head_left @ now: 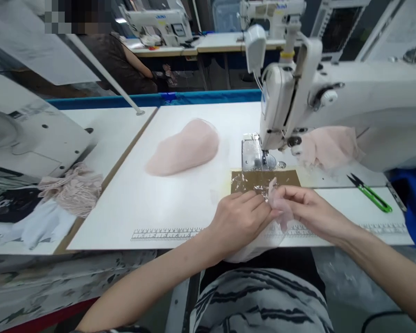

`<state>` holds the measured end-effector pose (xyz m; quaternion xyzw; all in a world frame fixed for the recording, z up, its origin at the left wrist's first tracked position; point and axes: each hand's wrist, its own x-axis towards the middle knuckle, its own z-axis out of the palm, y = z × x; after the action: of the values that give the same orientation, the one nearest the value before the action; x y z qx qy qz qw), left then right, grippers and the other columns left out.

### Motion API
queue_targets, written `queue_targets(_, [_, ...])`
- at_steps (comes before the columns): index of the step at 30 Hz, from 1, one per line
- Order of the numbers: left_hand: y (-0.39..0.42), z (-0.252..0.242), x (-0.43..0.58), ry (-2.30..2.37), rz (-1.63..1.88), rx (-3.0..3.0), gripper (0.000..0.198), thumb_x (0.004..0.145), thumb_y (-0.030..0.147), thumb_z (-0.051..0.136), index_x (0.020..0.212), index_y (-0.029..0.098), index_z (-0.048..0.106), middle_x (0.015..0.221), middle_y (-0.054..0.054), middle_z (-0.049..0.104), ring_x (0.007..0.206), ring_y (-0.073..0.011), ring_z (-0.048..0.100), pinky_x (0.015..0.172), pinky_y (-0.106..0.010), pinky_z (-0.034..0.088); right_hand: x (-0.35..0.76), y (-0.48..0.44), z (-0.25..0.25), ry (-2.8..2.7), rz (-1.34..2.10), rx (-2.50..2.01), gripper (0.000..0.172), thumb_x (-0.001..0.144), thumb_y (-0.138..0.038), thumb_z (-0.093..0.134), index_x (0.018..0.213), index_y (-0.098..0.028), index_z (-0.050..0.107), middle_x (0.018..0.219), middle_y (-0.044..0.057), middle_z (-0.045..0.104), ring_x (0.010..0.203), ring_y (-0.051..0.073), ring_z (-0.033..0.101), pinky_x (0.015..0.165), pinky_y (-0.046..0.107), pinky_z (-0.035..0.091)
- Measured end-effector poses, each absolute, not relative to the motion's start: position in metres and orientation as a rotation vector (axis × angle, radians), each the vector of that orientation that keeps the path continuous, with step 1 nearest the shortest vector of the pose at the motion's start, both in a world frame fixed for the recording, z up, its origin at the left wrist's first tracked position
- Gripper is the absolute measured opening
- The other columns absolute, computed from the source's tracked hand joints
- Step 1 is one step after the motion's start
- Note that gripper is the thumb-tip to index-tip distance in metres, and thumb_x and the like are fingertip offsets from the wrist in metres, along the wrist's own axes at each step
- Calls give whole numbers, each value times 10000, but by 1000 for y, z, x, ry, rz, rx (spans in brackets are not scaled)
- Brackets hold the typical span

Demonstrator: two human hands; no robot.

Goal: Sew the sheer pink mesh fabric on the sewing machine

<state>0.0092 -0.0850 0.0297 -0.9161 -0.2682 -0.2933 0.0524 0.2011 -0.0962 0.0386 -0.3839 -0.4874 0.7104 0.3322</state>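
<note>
Right of centre, my left hand (241, 221) and right hand (310, 212) pinch sheer fabric (283, 213); I should align it without stretching.

Free tabletop (187, 201) between pink fabric (187, 150) and left hand (241, 219); sewing machine (360, 88) ahead.

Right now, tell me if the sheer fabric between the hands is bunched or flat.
Bunched: the sheer fabric shows crumpled folds between the left hand and right hand.

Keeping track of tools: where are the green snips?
Head view, right side: the snips lie on the white table, between the right hand and the blue cloth.
</note>
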Motion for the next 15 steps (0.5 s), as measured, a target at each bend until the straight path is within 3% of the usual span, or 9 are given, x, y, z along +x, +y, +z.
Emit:
queue_targets(5, [-88,35,7,-870,-945,-2972,255,947,179,448,712,151,543,680,-20,613,624,-120,529,572,-238,401,214,-101,39,-1118,1877,-911,144,876,-327,593,880,-185,567,758,-19,612,655,107,612,543,233,531])
queue_targets(10, [-86,33,18,-718,-1043,-3029,230,894,97,485,676,171,482,585,13,492,535,-113,405,502,-241,316,221,-105,39,-1237,1859,-899,172,768,-244,709,886,-166,611,948,7,644,685,86,614,582,225,549])
queue_targets(15, [-86,30,27,-634,-1074,-2986,256,874,99,512,637,179,460,548,25,421,508,-113,361,476,-254,255,226,-102,40,-1305,1849,-854,80,794,-195,662,826,-142,612,855,-2,639,705,87,624,618,216,542])
